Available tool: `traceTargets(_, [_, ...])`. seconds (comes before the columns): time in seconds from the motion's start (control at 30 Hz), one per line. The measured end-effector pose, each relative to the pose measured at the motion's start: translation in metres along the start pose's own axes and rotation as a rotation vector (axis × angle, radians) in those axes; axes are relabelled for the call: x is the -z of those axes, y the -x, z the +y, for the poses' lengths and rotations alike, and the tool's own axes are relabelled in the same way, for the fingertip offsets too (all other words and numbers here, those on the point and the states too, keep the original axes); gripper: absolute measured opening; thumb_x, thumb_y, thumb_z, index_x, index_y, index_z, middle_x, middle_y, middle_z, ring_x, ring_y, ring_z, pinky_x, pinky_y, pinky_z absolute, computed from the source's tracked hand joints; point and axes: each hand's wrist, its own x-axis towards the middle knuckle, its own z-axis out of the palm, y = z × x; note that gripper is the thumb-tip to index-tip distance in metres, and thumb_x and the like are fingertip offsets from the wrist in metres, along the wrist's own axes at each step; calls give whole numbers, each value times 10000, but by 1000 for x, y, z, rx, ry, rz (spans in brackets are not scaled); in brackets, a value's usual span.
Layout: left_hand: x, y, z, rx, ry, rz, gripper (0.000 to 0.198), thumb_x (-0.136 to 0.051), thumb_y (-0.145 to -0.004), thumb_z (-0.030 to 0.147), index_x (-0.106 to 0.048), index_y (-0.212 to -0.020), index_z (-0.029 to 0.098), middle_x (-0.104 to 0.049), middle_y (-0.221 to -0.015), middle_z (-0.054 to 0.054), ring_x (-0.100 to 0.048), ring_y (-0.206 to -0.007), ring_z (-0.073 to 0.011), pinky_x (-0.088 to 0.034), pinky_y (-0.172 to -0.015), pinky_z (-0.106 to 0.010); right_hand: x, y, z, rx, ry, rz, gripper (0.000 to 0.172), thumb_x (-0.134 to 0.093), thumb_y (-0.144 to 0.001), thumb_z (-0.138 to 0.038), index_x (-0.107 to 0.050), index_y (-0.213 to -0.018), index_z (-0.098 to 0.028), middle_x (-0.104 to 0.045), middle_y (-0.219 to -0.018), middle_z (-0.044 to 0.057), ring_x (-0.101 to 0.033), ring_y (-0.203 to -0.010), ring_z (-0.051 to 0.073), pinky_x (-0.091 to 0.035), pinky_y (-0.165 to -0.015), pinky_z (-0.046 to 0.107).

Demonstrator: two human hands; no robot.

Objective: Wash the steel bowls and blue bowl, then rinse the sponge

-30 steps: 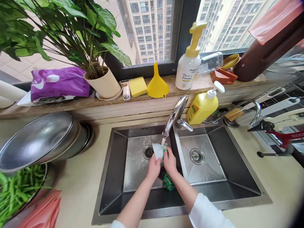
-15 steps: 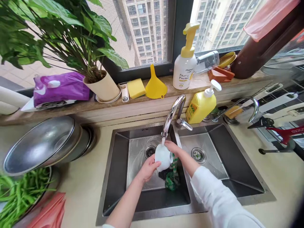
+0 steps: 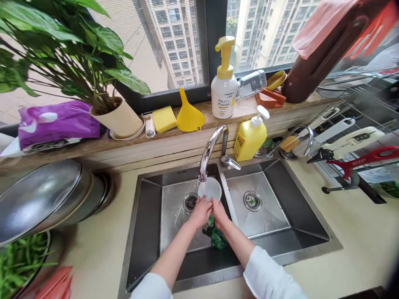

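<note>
The fingers of both hands are closed on the near edge of a pale bowl (image 3: 215,187), which sits just beyond them, round mouth turned up toward the tap. The left hand (image 3: 200,215) has its fingers bent together at the near rim, slightly blurred, so that how far their tips reach inside cannot be told. The right hand (image 3: 219,214) is right beside it, thumb and fingers clamped on the rim's near right part; its far fingers are hidden.

A stream of water drops from the curved faucet (image 3: 213,143) into the bowl, near its left side. Below the hands, a green bundle (image 3: 218,238) lies in the left basin (image 3: 146,232), next to something dark. The left drain (image 3: 190,202) shows just left of the bowl; the right basin (image 3: 274,216) lies across the divider. Behind the faucet's right side stands a yellow pump bottle (image 3: 251,139), and on the ledge above are a yellow funnel (image 3: 190,116) and a yellow sponge (image 3: 164,119).
</note>
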Motion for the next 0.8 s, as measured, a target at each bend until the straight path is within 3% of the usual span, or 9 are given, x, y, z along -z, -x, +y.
traceTargets(0.07, [8, 4, -4, 65, 75, 149, 448, -635, -744, 208, -638, -1191, 225, -489, -1444, -112, -258, -1428, -313, -128, -1164, -523, 7, -4, 4, 0, 69, 42, 469, -397, -844, -425, -618, -1109, -108, -702, -1089, 144, -635, -1074, 238, -498, -910, 339])
traceTargets(0.1, [11, 5, -6, 139, 154, 232, 498, -639, -748, 231, -594, -1243, 210, -439, -1478, -123, -229, -1438, -314, -147, -1160, -524, 9, -6, 6, 0, 110, 55, 462, -396, -843, -413, -624, -1099, -103, -699, -1095, 156, -634, -1077, 249, -499, -910, 354])
traceTargets(0.17, [10, 3, -12, 303, 313, 318, 457, -618, -779, 272, -584, -1220, 159, -532, -1373, -163, -385, -1352, -325, -306, -1095, -504, 14, -7, 7, 24, 195, 69, 445, -414, -842, -400, -629, -1096, -104, -690, -1114, 171, -621, -1101, 271, -485, -932, 386])
traceTargets(0.27, [0, -3, -18, 459, 449, 250, 275, -542, -856, 283, -632, -1056, 118, -698, -988, -131, -649, -969, -274, -504, -863, -436, 21, -4, 3, 113, 301, 53, 446, -446, -843, -369, -594, -1190, -130, -661, -1180, 159, -571, -1177, 283, -416, -1021, 439])
traceTargets(0.37, [-11, -7, -18, 552, 556, 214, 213, -538, -899, 278, -620, -1019, 122, -683, -852, -55, -654, -746, -172, -540, -724, -346, 27, 3, -1, 333, 399, -3, 503, -493, -823, -293, -519, -1310, -172, -573, -1331, 118, -467, -1293, 259, -321, -1111, 448])
traceTargets(0.47, [-11, -7, -10, 584, 620, 179, 187, -582, -892, 284, -627, -987, 129, -673, -853, -19, -646, -727, -144, -539, -691, -309, 32, 16, -1, 575, 563, 29, 568, -467, -833, -220, -429, -1397, -167, -481, -1429, 120, -420, -1335, 250, -327, -1121, 450])
traceTargets(0.63, [18, 9, 15, 515, 643, -1, 232, -623, -746, 89, -684, -955, 168, -731, -866, -51, -679, -863, -210, -493, -700, -282, 52, 55, 1, 717, 824, 119, 685, -435, -800, -85, -321, -1466, -201, -540, -1372, 121, -543, -1227, 244, -465, -1024, 418])
traceTargets(0.73, [39, 10, 20, 424, 649, -177, 380, -727, -620, 98, -695, -978, 220, -737, -988, -38, -674, -922, -224, -509, -737, -284, 74, 81, -3, 962, 972, 120, 780, -464, -771, -70, -216, -1502, -184, -431, -1465, 144, -449, -1320, 256, -452, -1046, 418])
traceTargets(0.8, [47, 3, 19, 418, 665, -205, 361, -765, -634, 173, -690, -985, 217, -723, -1039, -55, -675, -901, -212, -519, -719, -283, 88, 96, -7, 1001, 1100, 122, 808, -466, -754, -54, -189, -1505, -169, -372, -1499, 168, -419, -1343, 268, -469, -1026, 422])
